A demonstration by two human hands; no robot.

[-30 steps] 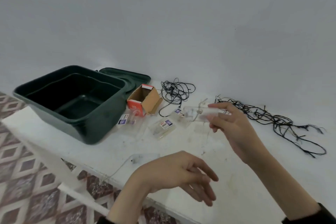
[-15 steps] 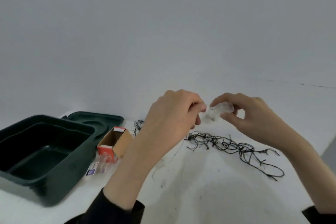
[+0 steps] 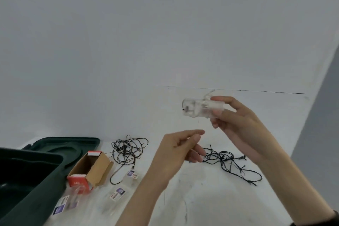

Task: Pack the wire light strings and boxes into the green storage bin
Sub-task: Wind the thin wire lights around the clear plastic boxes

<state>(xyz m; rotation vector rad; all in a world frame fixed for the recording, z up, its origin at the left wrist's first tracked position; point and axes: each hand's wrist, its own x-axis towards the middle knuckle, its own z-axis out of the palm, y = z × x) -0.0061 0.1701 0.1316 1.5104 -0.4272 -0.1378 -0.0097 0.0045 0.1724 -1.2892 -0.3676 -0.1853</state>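
Head view: right hand [image 3: 238, 123] around clear case [image 3: 197, 109]

A white table [image 3: 211, 205] fills the near ground, its top scuffed with faint grey marks and scratches. Behind it rises a plain pale grey wall [image 3: 128, 42]. A thin dark line [image 3: 256, 91] runs across the wall at right. A darker grey surface [image 3: 322, 119] stands at far right.

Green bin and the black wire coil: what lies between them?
An open cardboard box with a red end, lying on its side between the green storage bin and the black wire coil, seen in the head view.
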